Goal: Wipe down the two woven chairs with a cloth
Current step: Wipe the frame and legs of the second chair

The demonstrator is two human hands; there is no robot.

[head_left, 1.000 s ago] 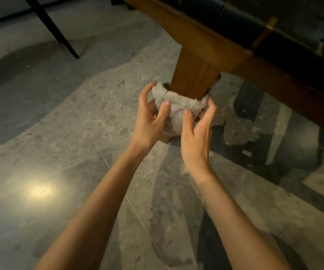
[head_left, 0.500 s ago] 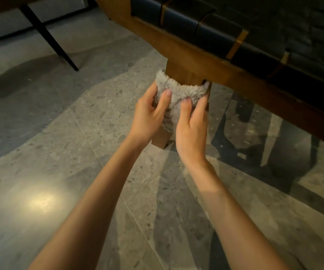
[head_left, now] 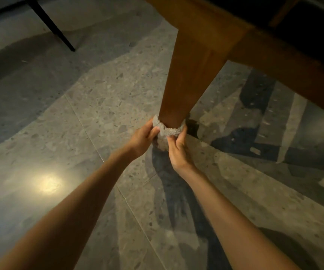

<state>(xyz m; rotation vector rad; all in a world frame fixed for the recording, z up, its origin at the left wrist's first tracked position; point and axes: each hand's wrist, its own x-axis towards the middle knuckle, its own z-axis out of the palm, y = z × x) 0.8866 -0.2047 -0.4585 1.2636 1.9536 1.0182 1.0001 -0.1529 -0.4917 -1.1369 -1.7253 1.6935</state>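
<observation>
A fluffy grey cloth point(head_left: 167, 131) is wrapped around the bottom of a brown wooden chair leg point(head_left: 188, 78), close to the floor. My left hand point(head_left: 143, 137) pinches the cloth from the left, and my right hand point(head_left: 177, 151) grips it from the right and below. Both hands press the cloth against the leg. The chair's wooden seat rail point(head_left: 285, 65) runs to the upper right, with the dark woven seat point(head_left: 303, 22) above it. The foot of the leg is hidden behind the cloth and my hands.
The floor is grey speckled stone tile point(head_left: 98, 106) with a bright light reflection point(head_left: 48, 183) at the lower left. A thin black furniture leg point(head_left: 54, 26) slants down at the upper left. Dark shadows of the chair lie on the floor to the right.
Both hands slid the cloth down the chair leg, from just under the seat rail to near the floor. The whole length of the leg now shows above the cloth.
</observation>
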